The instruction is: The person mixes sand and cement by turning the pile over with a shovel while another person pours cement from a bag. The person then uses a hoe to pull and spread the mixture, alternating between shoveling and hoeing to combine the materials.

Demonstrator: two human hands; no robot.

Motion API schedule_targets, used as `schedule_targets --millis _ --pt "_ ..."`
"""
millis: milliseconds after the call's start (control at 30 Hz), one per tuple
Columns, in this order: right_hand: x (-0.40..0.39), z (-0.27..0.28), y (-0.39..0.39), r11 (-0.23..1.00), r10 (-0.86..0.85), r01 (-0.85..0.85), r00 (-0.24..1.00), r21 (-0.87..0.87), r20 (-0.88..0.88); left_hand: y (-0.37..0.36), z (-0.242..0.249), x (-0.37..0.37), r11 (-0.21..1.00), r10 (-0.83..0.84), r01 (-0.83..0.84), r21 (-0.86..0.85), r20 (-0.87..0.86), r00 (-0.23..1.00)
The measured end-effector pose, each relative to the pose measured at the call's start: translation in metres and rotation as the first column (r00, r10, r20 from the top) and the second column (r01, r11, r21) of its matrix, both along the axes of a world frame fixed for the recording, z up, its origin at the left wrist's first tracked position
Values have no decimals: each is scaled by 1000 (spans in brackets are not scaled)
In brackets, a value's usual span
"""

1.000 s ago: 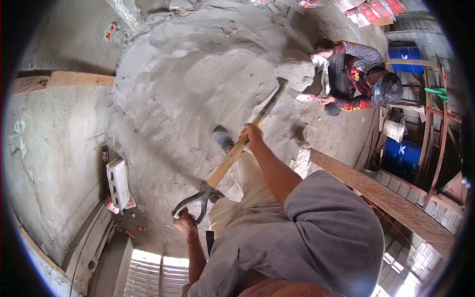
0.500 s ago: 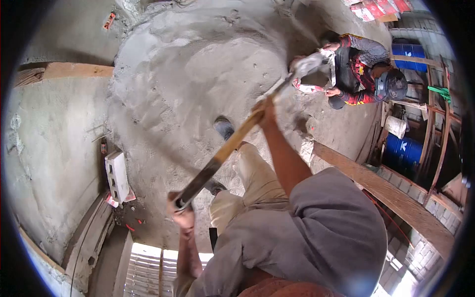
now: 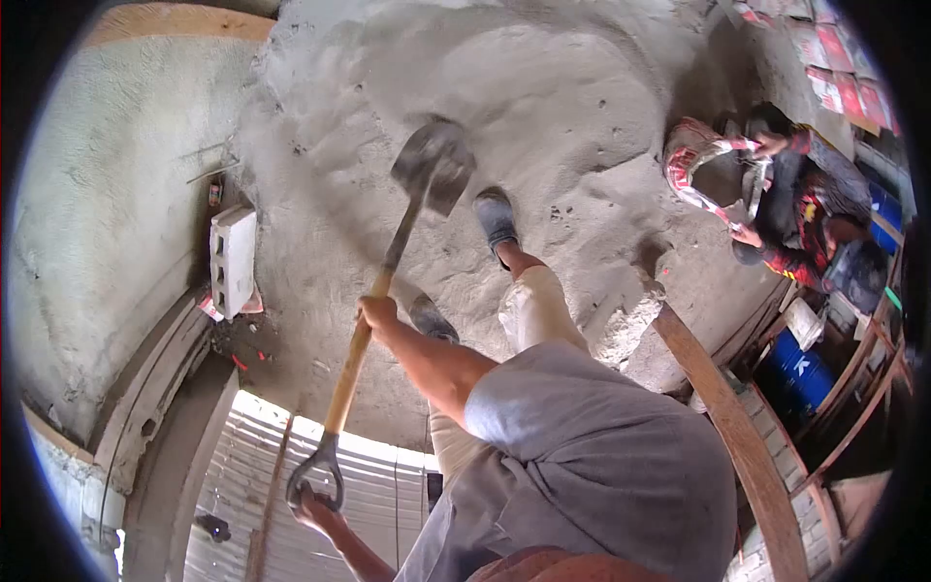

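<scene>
A shovel (image 3: 351, 373) with a wooden shaft and a black D-shaped handle slants up from the lower left of the head view. My left hand (image 3: 312, 509) is closed on its D-handle. Further up, my right hand (image 3: 378, 315) is wrapped round the wooden shaft. The blurred shovel blade (image 3: 433, 167) is over a broad grey, sand-like heap (image 3: 524, 78), left of my right shoe (image 3: 496, 215). At the right, a co-worker (image 3: 824, 194) crouches and holds a red and white sack (image 3: 684, 160) open with both hands.
A hollow concrete block (image 3: 233, 262) stands by the left wall. A wooden beam (image 3: 727, 427) runs along my right side. Blue drums (image 3: 793, 373) stand behind timber framing. Stacked red and white bags (image 3: 839, 58) are at the upper right.
The shovel blade has swung left, from beside the co-worker's sack to over the grey heap. Both my hands have moved with it, still gripping. The view has shifted too.
</scene>
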State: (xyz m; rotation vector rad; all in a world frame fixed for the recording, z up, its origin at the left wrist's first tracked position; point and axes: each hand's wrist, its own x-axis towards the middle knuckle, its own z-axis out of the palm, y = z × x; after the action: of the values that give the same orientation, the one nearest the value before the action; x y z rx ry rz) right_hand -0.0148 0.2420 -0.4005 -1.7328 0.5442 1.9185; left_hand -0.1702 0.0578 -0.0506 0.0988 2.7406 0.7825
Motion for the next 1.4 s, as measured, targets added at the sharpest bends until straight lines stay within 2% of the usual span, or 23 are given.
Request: schedule_targets --millis 33,67,133,167,200,233,267,367,467,567,700,767,867,967,1067,1100,1133,1167,1200,1233,1267,1300,1400 --pt "5 -19 10 998 5 -6 1000 63 23 51 -9 25 997 82 -81 -19 40 996" --pt "29 -34 34 980 135 -152 982 126 133 66 -36 17 998 -45 39 47 135 990" --pt "100 -84 99 945 -324 318 942 73 85 134 -102 45 981 94 -154 122 399 912" --pt "153 -143 119 937 -34 -44 976 347 215 170 -136 72 992 -6 -42 118 379 925" --pt "209 -150 162 962 -153 116 979 246 138 206 -170 100 991 -104 67 115 353 930" --pt "257 -148 192 981 -34 -9 976 194 213 243 -183 134 961 -273 270 57 324 906" --pt "282 -127 216 979 -196 171 942 113 273 256 -201 156 962 -271 238 132 375 886" --pt "305 -119 215 956 -292 265 876 123 384 227 -238 175 968 -240 182 171 434 868" --pt "306 -126 184 965 -253 216 910 147 328 208 -219 182 977 -185 126 173 382 906" --pt "298 -70 153 978 -171 116 922 174 348 174 -184 171 987 -143 108 115 366 920" --pt "301 1 109 975 -189 150 946 162 264 125 -118 138 971 -239 219 96 401 884" --pt "316 43 90 967 -195 154 961 205 197 124 -75 145 986 -161 123 113 434 887" --pt "333 109 78 885 -444 383 864 264 235 136 -19 165 953 -280 191 235 440 853" --pt "371 148 81 916 -376 297 870 270 319 157 9 182 925 -366 261 277 457 811" --pt "429 217 108 908 -415 382 871 171 263 200 36 227 859 -496 322 399 487 719" --pt "456 168 99 846 -516 473 843 246 155 207 29 235 838 -538 372 398 491 685" --pt "481 158 103 741 -646 578 752 342 130 209 23 249 718 -683 437 542 428 591" --pt "502 191 117 733 -655 552 730 397 195 243 69 301 626 -777 536 566 398 487" --pt "538 158 113 701 -652 506 739 502 166 258 83 337 353 -927 722 596 118 356" --pt "573 150 113 681 -651 547 757 487 59 268 90 353 -106 -984 880 464 -179 -24" --pt "588 172 109 561 -695 595 717 575 -64 280 105 367 -423 -901 781 460 -309 -306" --pt "600 206 115 427 -714 636 674 643 -192 287 115 385 -581 -785 691 431 -520 -336" --pt "605 237 115 388 -699 711 642 587 -315 283 146 385 -693 -694 645 322 -540 -476"
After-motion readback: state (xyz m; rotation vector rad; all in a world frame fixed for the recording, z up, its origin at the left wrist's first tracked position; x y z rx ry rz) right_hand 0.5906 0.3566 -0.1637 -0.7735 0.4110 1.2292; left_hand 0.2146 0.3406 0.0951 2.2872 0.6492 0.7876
